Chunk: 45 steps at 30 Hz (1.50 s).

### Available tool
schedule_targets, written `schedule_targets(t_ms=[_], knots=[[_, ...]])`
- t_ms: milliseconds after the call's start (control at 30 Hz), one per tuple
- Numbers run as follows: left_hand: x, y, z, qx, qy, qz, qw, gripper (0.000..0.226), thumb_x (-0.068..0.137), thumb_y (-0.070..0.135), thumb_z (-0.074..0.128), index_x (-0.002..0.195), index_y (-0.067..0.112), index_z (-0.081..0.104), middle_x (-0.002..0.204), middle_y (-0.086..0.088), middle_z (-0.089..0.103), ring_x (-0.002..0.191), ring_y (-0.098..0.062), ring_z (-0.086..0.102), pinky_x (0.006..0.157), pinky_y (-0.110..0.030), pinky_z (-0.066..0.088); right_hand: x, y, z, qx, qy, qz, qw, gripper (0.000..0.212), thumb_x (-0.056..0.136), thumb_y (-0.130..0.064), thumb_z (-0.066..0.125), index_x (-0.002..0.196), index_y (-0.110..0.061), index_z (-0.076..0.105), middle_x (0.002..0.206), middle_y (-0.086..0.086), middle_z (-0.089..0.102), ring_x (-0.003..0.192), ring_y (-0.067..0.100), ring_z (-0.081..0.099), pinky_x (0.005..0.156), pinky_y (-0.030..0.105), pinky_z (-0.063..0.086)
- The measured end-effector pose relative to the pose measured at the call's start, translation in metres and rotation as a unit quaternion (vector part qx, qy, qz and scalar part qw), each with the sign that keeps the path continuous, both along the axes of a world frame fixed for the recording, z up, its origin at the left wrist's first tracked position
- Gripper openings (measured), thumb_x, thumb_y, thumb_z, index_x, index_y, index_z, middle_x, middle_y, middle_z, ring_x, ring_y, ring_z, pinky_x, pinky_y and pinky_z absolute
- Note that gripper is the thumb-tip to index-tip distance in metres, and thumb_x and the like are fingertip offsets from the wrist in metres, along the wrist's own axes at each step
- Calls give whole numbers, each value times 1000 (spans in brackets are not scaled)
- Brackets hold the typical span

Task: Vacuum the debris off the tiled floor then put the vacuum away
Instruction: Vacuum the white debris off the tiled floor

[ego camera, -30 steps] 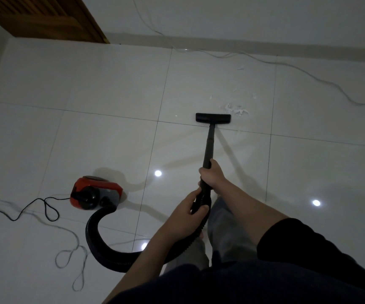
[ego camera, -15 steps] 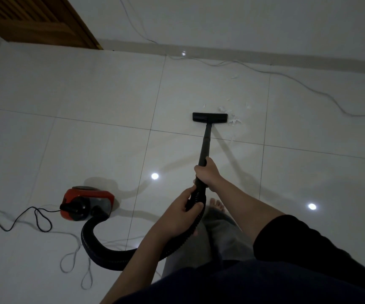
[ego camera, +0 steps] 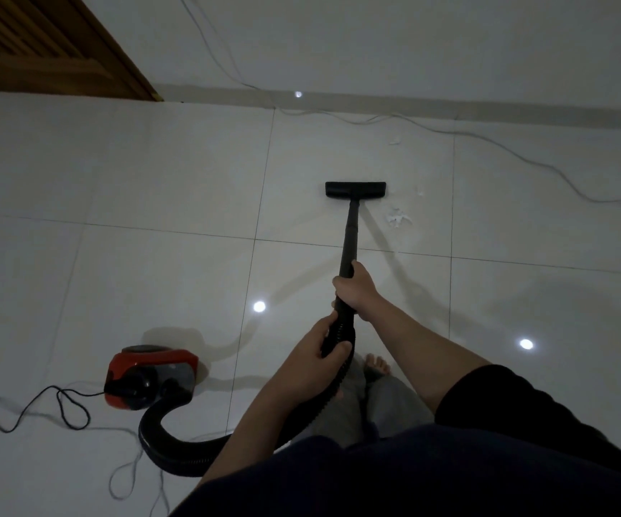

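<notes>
Both hands grasp the vacuum: the right hand [ego camera: 353, 291] wraps the stiff black wand [ego camera: 350, 236], the left hand [ego camera: 320, 352] holds the bendy ribbed hose [ego camera: 174, 442] just nearer. Light and rigid, the wand likely steers best from this near end. Its floor head [ego camera: 355, 189] rests far ahead, with white paper scraps [ego camera: 396, 218] just right of it on the tiled floor [ego camera: 152, 181].

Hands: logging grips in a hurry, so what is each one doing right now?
Left hand: grips the ribbed hose end of the vacuum.
Right hand: grips the black wand.
</notes>
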<state>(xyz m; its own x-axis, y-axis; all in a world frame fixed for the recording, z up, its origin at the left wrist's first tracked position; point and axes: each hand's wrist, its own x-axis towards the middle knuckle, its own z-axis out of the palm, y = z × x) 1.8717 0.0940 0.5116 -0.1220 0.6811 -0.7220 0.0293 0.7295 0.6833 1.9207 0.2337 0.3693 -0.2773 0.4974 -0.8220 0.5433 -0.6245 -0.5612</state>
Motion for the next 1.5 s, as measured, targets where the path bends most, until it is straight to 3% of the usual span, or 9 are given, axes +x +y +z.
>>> schedule_targets(t_ms=[100, 267, 400, 633, 767, 867, 1100, 1300, 1500], knots=[[-11, 15, -1, -3, -8, -6, 1000, 51, 99, 24, 48, 146, 26, 30, 100, -7, 63, 59, -13, 62, 55, -29, 54, -10, 15, 0, 4, -7, -2, 1000, 43, 89, -6, 49, 120, -28, 29, 101, 12, 54, 62, 22, 59, 64, 41, 58], [-25, 35, -1, -3, -32, -6, 999, 48, 100, 20, 47, 145, 25, 31, 92, -8, 63, 49, -11, 61, 50, -26, 52, -21, 32, -4, 3, -18, -2, 1000, 41, 89, -6, 50, 113, -26, 24, 92, 9, 53, 63, 24, 58, 61, 37, 54], [-31, 46, 1, -8, -48, -9, 999, 48, 100, 19, 47, 145, 26, 30, 89, -5, 63, 48, -11, 61, 48, -22, 49, -26, 40, -8, 1, -18, -13, 1000, 41, 88, -7, 51, 115, -26, 26, 95, 9, 52, 62, 23, 58, 64, 38, 56], [-42, 74, -1, -25, -47, -3, 999, 51, 100, 21, 48, 146, 29, 29, 86, -7, 63, 51, -18, 61, 50, -27, 51, -37, 66, -11, -11, -6, -30, 999, 56, 89, -10, 52, 142, -19, 35, 103, 13, 53, 61, 21, 59, 58, 37, 56], [-47, 99, 1, -41, -45, -3, 998, 54, 100, 22, 48, 148, 29, 26, 87, -6, 61, 51, -17, 62, 50, -24, 50, -41, 90, -8, -13, -2, -34, 999, 53, 92, -7, 50, 141, -21, 35, 96, 12, 55, 54, 20, 59, 49, 31, 53], [-51, 120, 4, -45, -41, -3, 998, 55, 100, 23, 48, 149, 30, 26, 87, -6, 61, 52, -17, 62, 51, -24, 51, -46, 110, -4, -12, -3, -34, 999, 40, 92, -7, 50, 120, -27, 30, 87, 7, 54, 51, 18, 58, 46, 28, 51], [-61, 164, 3, -35, -17, -8, 999, 54, 100, 24, 48, 149, 29, 27, 85, -3, 59, 52, -18, 62, 54, -30, 54, -56, 154, -3, -19, 2, -30, 999, 66, 93, -8, 50, 153, -14, 23, 107, 13, 52, 62, 21, 59, 60, 36, 56], [-69, 195, -3, -19, -2, -11, 1000, 52, 99, 25, 48, 148, 29, 29, 95, -1, 58, 56, -13, 63, 55, -26, 51, -64, 189, 4, -22, -1, -27, 999, 74, 94, -7, 49, 159, -17, 14, 107, 14, 54, 63, 22, 59, 59, 35, 52], [-76, 221, -9, -5, 8, -12, 1000, 52, 99, 25, 48, 148, 30, 30, 95, 6, 56, 67, -9, 60, 60, -22, 49, -73, 218, 5, -16, 2, -24, 1000, 72, 93, -7, 49, 157, -17, 18, 106, 12, 52, 66, 23, 58, 59, 36, 54]])
